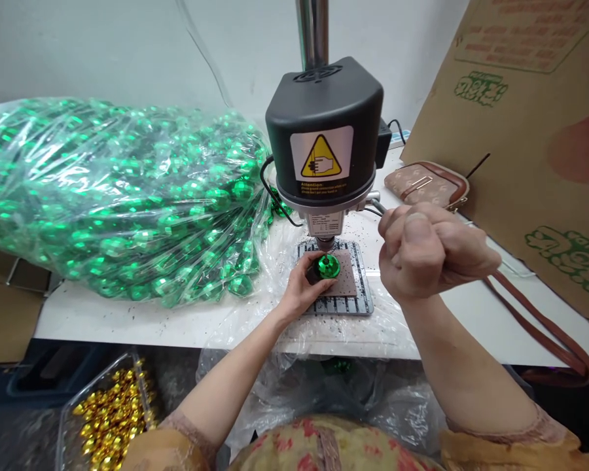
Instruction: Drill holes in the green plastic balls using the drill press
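My left hand (302, 288) has its thumb and fingers around a shiny green faceted ball (328, 265). The ball sits on a brownish square pad (346, 278) on the slotted metal base (364, 302) of a small drill press (324, 131). Right above the ball is the chuck (325, 242); whether a bit touches the ball I cannot make out. My right hand (429, 252) is raised at the machine's right side, its fingers wrapped round the end of the feed lever (375, 204). Most of that lever's grip is hidden in the fist.
A large clear bag of green faceted balls (127, 203) fills the left of the white table (142, 320). Beyond my right hand lie a patterned purse (422, 184) and a cardboard box (535, 144). A clear bin of gold balls (112, 418) stands lower left. Dark shavings dot the table.
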A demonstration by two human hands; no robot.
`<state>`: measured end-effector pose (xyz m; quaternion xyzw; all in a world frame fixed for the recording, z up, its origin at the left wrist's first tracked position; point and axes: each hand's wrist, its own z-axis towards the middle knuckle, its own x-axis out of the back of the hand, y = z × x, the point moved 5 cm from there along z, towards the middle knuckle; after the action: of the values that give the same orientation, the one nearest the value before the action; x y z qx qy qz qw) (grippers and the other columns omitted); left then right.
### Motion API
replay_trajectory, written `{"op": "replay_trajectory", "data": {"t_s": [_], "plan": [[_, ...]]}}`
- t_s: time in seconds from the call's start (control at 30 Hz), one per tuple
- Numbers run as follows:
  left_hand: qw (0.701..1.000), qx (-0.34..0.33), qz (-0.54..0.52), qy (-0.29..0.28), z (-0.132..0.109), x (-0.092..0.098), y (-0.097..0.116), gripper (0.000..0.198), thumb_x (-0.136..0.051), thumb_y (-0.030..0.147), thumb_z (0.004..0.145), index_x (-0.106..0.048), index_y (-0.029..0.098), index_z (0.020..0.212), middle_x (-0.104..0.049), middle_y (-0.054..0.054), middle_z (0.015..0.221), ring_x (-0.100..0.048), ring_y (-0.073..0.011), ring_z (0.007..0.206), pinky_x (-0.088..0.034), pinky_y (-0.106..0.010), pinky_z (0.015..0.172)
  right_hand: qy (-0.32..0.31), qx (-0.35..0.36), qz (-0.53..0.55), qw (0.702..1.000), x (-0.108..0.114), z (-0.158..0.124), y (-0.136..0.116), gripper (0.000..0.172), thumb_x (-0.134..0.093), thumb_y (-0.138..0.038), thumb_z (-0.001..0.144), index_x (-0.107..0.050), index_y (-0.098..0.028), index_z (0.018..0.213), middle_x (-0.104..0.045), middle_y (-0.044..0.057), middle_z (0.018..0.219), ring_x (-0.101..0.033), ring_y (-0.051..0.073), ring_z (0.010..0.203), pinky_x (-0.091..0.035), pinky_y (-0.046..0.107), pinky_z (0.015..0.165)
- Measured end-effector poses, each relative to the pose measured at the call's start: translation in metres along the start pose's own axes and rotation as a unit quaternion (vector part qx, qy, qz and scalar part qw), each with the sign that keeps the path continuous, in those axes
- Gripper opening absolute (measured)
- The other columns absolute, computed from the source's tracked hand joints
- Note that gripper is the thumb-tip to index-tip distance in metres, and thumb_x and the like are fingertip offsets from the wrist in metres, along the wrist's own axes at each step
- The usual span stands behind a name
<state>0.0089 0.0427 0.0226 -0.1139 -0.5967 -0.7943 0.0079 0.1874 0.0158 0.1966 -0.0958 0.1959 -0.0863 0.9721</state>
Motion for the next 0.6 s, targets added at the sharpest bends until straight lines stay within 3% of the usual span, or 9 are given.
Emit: {"op": "replay_trajectory", "data": {"t_s": [0.6], "plan": [[1.0, -0.002, -0.007, 0.007, 0.0001, -0.0009, -0.0007, 0.056, -0.09, 0.041, 0.079, -0.064, 0.023, 0.125, -0.071, -0.01, 0.124, -0.068, -0.0292, 0.118, -0.053, -0.043, 0.105, -0.042, 0.087, 0.043, 0.994, 0.0035, -0.0064, 0.0012, 0.051, -0.058, -0.006, 0.085, -0.014, -0.022, 0.063, -0.031, -0.007, 0.055, -0.028, 0.004, 0.039, -0.031, 0.026, 0.038]]}}
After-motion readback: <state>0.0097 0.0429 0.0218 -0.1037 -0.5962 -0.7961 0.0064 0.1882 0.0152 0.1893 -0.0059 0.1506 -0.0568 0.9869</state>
